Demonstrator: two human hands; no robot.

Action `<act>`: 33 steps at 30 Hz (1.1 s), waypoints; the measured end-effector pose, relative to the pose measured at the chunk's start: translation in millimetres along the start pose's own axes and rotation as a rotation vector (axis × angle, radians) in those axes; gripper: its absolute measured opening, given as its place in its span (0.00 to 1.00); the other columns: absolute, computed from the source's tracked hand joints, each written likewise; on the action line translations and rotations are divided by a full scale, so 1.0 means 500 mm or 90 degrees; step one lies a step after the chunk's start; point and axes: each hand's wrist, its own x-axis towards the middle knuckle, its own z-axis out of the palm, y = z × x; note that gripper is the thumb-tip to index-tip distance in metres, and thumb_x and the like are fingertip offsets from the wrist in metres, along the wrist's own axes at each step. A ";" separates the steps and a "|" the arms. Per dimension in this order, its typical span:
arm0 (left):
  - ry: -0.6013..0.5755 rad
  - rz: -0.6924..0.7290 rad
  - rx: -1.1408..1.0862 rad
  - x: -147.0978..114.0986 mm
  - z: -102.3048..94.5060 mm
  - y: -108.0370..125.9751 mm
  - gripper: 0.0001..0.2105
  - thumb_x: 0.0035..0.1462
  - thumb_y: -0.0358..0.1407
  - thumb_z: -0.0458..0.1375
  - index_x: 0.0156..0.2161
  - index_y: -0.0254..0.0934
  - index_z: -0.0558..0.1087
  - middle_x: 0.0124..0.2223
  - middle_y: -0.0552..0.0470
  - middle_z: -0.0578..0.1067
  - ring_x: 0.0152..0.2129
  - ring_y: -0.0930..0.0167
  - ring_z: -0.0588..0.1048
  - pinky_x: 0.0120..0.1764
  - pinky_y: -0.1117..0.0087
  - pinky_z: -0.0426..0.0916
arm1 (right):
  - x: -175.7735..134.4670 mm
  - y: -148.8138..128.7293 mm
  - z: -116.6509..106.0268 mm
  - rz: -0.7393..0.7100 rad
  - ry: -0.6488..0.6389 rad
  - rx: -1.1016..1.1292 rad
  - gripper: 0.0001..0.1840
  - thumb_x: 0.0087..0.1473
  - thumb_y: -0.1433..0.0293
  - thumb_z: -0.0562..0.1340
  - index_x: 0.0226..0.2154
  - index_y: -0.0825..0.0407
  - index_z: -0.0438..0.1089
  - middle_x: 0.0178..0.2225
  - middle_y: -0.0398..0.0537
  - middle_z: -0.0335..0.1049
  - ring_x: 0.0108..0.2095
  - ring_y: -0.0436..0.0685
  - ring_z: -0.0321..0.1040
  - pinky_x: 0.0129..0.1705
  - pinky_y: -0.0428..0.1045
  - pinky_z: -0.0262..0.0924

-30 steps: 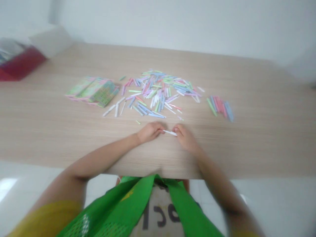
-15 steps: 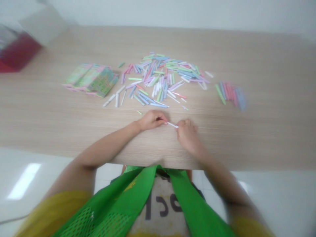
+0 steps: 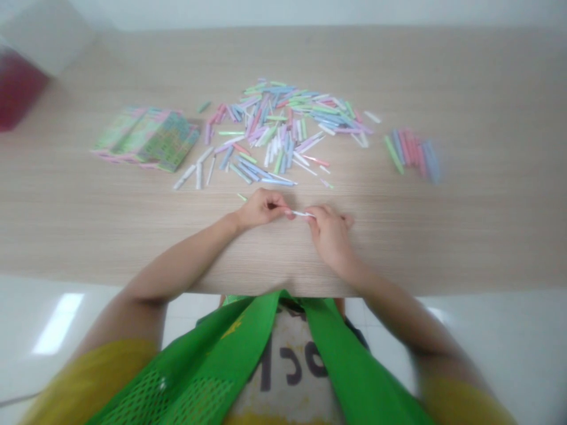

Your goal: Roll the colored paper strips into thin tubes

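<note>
Nearby, past the hands (image 3: 261, 208) (image 3: 331, 235): sticks (image 3: 289, 153), patterned stack (image 3: 144, 137).

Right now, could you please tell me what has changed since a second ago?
The right hand has turned, a finger now sticking out to its right; the left hand has shifted toward the small green piece. Both hands keep hold of the white stick. The loose pile, patterned packets and separate row lie as before.

Packets (image 3: 146, 139) left, stick pile (image 3: 289, 147) centre, stick row (image 3: 411, 149) right
</note>
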 end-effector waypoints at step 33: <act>0.000 0.018 -0.264 0.145 0.082 0.168 0.20 0.58 0.53 0.61 0.32 0.35 0.74 0.13 0.61 0.60 0.12 0.77 0.63 0.21 0.74 0.60 | 0.067 0.030 -0.018 0.119 -0.073 0.959 0.33 0.65 0.44 0.43 0.22 0.49 0.59 0.11 0.31 0.34 0.13 0.45 0.27 0.18 0.46 0.30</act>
